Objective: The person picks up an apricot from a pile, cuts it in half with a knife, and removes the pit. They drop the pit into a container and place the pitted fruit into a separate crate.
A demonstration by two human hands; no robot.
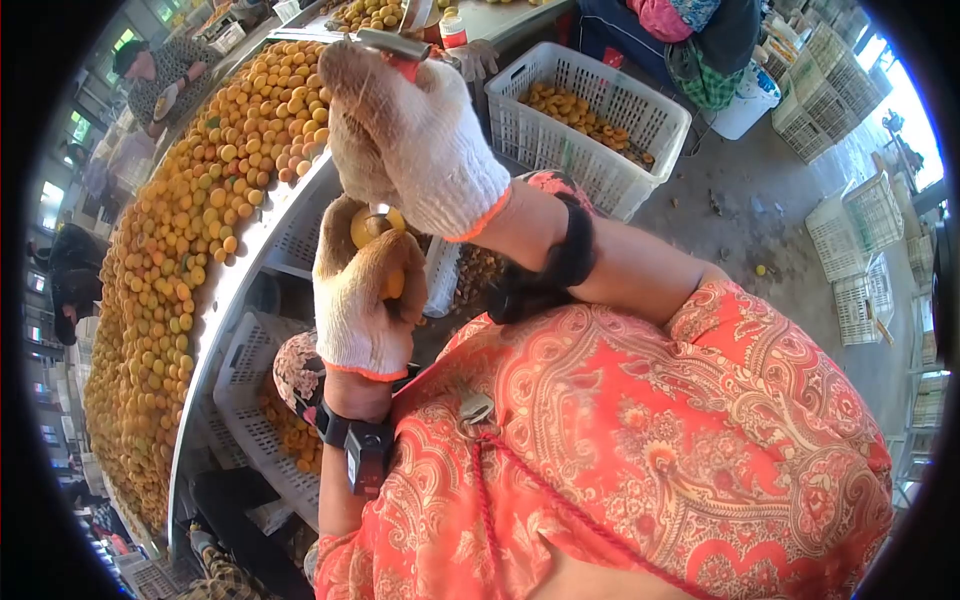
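Observation:
My left hand (365, 285), in a stained white work glove with an orange cuff, is closed around an apricot (364, 228). More orange-yellow fruit shows between its fingers lower down. Just above it, my right hand (415, 140), gloved the same way, is wrapped around a metal tool (393, 44) with a red part by the thumb. A small shiny metal tip (379, 209) shows below the right fist, right at the apricot's top. Most of the tool is hidden inside the glove.
A long metal-edged table (215, 300) heaped with apricots (160, 270) curves along my left. White crates (590, 125) with cut fruit (585, 115) stand ahead and below the table edge. Stacked crates (850, 225) are at right. Another person (170, 80) works across the table.

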